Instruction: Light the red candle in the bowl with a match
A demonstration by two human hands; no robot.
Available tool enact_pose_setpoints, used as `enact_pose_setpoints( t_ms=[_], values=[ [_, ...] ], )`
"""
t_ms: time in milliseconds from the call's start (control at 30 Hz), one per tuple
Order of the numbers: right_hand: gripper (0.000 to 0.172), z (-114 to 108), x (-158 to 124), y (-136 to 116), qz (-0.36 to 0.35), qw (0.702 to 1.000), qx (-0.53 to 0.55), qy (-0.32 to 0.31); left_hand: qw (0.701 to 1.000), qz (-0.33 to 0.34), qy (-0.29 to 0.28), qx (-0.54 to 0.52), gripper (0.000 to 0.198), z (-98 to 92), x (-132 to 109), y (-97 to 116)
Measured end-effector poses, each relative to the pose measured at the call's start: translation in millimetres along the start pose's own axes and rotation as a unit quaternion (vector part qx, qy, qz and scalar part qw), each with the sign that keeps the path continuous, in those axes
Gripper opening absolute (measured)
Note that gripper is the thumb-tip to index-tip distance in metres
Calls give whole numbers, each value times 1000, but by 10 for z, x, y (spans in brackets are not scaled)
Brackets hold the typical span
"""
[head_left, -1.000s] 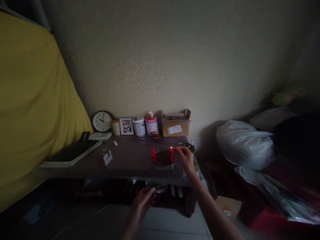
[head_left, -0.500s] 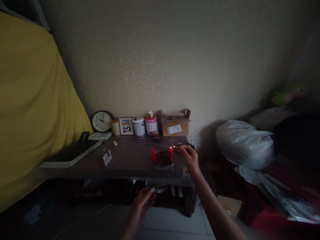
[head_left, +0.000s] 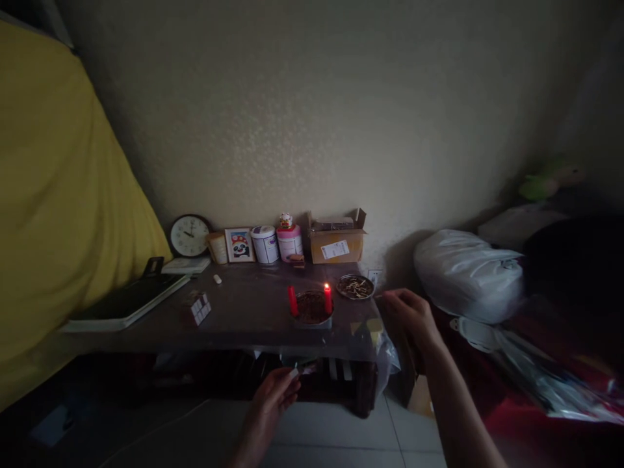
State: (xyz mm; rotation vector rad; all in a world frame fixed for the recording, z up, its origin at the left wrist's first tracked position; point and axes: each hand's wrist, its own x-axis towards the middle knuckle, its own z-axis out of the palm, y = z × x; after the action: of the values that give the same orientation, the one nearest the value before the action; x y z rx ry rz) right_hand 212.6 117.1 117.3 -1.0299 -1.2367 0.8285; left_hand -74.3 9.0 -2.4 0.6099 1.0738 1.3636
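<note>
Two red candles stand in a dark bowl [head_left: 312,311] on the low table [head_left: 244,312]; the right candle [head_left: 328,298] burns with a small flame, the left candle [head_left: 292,301] is unlit. My right hand [head_left: 407,320] hovers off the table's right end, blurred, fingers curled. I cannot make out a match in it. My left hand [head_left: 277,392] is low in front of the table, fingers pinched on a small box [head_left: 305,369]. A round dish of spent matches [head_left: 355,286] sits right of the candles.
Along the wall stand a clock [head_left: 190,235], a panda picture [head_left: 240,245], two tubs [head_left: 277,244] and a cardboard box [head_left: 336,241]. A book [head_left: 124,304] and a cube puzzle [head_left: 197,307] lie left. A yellow curtain [head_left: 53,208] hangs left; a white bag [head_left: 465,273] sits right.
My right hand has drawn back from the right candle, to the right and off the table. The right candle now burns on its own. The view shifted slightly right.
</note>
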Motion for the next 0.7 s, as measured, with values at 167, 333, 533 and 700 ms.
enact_pose_setpoints(
  t_ms=[167,333,533,700],
  values=[
    [27,-93,56,141,5,1000,2,-16,1000,-8,-3,8,38,-23,44,-41],
    [31,-127,185,647,32,995,-60,76,1000,-12,-6,-2,39,10,-5,-2],
    [34,-42,354,940,39,995,-63,62,1000,-26,-14,-9,39,29,-23,17],
    [28,109,584,968,24,987,-150,46,999,-48,2,-24,41,-69,99,-102]
  ],
)
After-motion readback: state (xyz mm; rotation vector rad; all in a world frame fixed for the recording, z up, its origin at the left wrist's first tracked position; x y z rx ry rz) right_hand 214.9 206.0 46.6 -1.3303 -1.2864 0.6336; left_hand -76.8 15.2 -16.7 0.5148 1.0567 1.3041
